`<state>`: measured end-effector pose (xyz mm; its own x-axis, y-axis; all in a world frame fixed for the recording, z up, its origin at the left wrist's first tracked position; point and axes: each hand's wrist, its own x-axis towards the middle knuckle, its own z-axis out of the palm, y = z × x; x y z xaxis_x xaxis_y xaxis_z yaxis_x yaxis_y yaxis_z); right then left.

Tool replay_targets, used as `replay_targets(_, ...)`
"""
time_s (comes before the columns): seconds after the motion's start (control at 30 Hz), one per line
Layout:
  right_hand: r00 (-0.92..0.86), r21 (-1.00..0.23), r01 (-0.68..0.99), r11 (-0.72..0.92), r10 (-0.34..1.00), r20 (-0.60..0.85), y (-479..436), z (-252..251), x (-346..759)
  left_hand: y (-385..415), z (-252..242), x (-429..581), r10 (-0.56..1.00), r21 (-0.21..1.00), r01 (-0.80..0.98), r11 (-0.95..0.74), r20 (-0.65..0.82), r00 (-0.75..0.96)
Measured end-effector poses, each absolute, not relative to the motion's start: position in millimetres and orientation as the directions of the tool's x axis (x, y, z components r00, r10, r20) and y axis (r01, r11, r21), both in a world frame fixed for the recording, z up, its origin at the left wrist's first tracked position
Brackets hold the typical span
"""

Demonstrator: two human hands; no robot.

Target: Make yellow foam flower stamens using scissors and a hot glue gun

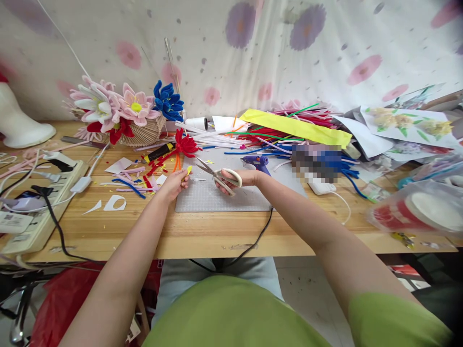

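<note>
In our left hand [173,186], fingers pinch a small yellow piece [189,169]. In our right hand [244,177], fingers grip scissors [207,168].

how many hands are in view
2: the left hand pinches a small yellow piece near the scissors; the right hand holds the scissors above the grey mat.

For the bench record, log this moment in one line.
Left hand: holds yellow piece | Right hand: holds scissors near yellow piece | Glue gun: on mat
</note>
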<state>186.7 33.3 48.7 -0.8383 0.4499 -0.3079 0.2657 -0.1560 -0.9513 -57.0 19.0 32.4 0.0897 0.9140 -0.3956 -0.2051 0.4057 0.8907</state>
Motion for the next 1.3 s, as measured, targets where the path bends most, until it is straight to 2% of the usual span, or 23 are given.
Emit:
replay_targets(0.1,-0.887,-0.945,0.240,-0.220,0.346,-0.306,34.9,46.7,183.9,19.1,30.5,-58.1,0.914,0.888,-0.220,0.405,-0.395,0.087)
replay_targets(0.23,-0.901,-0.946,0.232,-0.226,0.316,-0.296,35.4,44.6,179.8,19.9,30.0,-60.2,0.915,0.886,-0.228,0.402,-0.398,0.066)
replay_targets(0.6,-0.920,-0.954,0.194,-0.227,0.294,-0.258,38.7,38.6,177.5,18.3,31.7,-59.7,0.917,0.890,-0.229,0.394,-0.396,0.037)
replay_targets(1.03,-0.906,-0.943,0.192,-0.273,0.319,-0.277,37.0,39.9,177.7,18.6,29.3,-58.5,0.922,0.898,-0.219,0.383,-0.386,0.030)
replay_targets(1.17,-0.909,-0.931,0.178,-0.318,0.309,-0.279,39.0,35.8,177.8,19.3,27.1,-57.7,0.936,0.916,-0.197,0.349,-0.352,0.020)
replay_targets(1.3,-0.914,-0.899,0.157,-0.408,0.284,-0.289,40.9,29.9,177.1,18.6,26.4,-53.5,0.968,0.965,-0.107,0.240,-0.246,-0.043)
